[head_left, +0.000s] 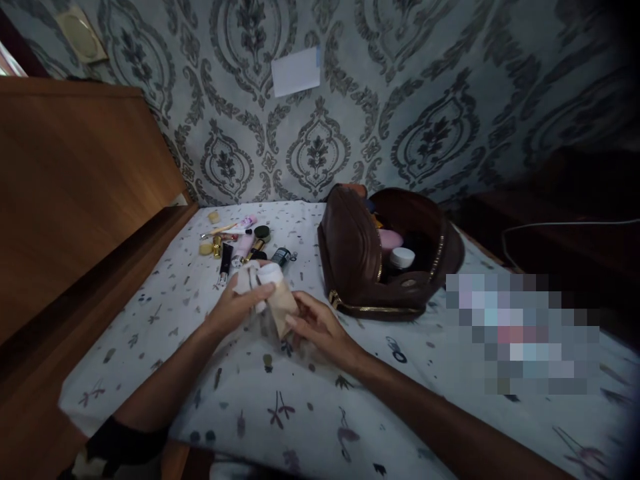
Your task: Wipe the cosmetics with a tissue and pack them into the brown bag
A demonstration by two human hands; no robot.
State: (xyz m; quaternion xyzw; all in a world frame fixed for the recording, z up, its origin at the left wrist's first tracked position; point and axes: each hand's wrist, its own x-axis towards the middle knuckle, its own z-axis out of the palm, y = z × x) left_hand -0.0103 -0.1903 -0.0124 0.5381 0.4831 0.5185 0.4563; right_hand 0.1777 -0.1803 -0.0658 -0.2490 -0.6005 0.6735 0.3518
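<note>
A beige tube with a white cap is between my two hands, above the patterned cloth. My left hand is closed around its capped end and also holds a white item, blurred, perhaps a wipe or tissue. The fingers of my right hand pinch the tube's lower end. Just beyond my hands lie several cosmetics, among them a black tube, a pink tube and a dark round jar. To the right, an unzipped brown bag holds a white-capped jar and a pink item.
The cloth-covered surface runs up to the patterned wall. A wooden panel borders it on the left. At the right lies a pixelated, unreadable patch, with a white cable behind it.
</note>
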